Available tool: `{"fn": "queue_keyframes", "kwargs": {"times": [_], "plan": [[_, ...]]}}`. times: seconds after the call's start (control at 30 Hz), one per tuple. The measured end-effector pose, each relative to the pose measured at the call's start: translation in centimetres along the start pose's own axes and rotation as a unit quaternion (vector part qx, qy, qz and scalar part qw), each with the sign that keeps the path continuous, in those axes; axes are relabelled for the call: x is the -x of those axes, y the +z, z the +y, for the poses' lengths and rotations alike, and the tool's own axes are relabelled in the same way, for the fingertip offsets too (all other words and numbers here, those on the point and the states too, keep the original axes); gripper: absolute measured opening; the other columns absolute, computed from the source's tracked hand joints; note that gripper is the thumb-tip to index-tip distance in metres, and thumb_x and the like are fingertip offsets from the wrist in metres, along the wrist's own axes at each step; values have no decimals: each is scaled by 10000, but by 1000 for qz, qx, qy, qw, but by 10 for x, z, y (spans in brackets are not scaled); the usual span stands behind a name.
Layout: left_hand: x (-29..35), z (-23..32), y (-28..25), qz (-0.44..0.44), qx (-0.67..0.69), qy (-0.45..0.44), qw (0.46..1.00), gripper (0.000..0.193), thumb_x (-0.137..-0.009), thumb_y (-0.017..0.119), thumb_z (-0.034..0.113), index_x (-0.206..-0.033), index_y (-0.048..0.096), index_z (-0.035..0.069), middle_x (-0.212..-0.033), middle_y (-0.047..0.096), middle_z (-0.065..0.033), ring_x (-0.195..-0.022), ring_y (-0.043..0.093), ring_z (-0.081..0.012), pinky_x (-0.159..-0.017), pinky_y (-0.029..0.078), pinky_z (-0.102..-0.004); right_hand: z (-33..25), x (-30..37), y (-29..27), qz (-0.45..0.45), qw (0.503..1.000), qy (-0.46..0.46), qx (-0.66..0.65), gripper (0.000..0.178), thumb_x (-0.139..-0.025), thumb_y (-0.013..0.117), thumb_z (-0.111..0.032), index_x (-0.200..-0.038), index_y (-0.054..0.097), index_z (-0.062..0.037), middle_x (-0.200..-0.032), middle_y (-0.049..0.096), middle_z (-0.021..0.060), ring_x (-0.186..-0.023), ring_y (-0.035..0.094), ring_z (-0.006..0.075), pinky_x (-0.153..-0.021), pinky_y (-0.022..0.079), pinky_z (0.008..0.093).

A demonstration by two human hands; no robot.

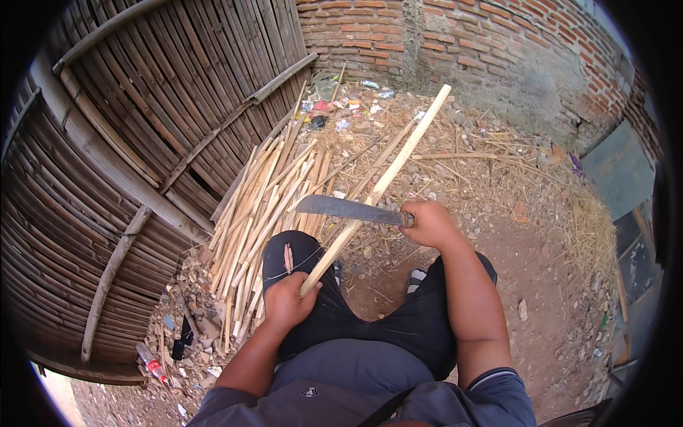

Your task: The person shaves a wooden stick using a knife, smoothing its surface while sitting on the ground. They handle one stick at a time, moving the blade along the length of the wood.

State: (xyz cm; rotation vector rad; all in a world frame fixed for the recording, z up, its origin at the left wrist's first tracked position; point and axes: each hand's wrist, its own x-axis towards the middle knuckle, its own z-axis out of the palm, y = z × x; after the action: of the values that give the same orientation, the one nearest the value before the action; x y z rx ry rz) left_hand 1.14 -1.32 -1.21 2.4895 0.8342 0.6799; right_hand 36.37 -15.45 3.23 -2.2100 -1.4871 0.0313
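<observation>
The left hand (288,302) is gripping the bamboo stick (377,188); the right hand (429,222) is clenching the machete (348,209), whose blade could slip toward the knee (292,256).

Pale matt wooden stick (377,186), dull grey metal blade (348,209), rough brick wall (455,43), weathered bamboo fence (142,128)

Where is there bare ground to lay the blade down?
Bare dirt lies right of the right hand, between the knee and the straw. Left is crowded: the stick pile runs along the bamboo wall. Ahead, litter and scattered straw.
</observation>
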Motion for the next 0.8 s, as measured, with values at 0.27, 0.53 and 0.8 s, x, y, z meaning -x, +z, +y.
{"fn": "queue_keyframes", "kwargs": {"times": [0.27,0.53,0.8], "plan": [[2,-2,1,15,-6,17,1000,256,-914,861,310,-922,750,80,-807,739,-149,-757,747,-393,-676,576,-473,-2,1,-2,-28,999,-10,22,265,-786,880,-320,-967,777,-155,-902,772,121,-927,757,380,-765,584,514],[1,-1,0,2,-12,8,1000,258,-920,850,322,-927,752,84,-805,738,-146,-756,746,-390,-679,573,-485,-3,2,-10,-17,999,35,8,291,-791,892,-343,-981,777,-155,-908,774,130,-929,759,383,-777,583,518],[1,0,0,-4,-3,1,1000,262,-919,849,318,-900,740,80,-811,733,-140,-753,738,-393,-676,563,-482,2,0,5,-22,1000,-9,7,266,-794,875,-330,-971,768,-163,-903,775,108,-909,762,373,-776,587,516]]}}
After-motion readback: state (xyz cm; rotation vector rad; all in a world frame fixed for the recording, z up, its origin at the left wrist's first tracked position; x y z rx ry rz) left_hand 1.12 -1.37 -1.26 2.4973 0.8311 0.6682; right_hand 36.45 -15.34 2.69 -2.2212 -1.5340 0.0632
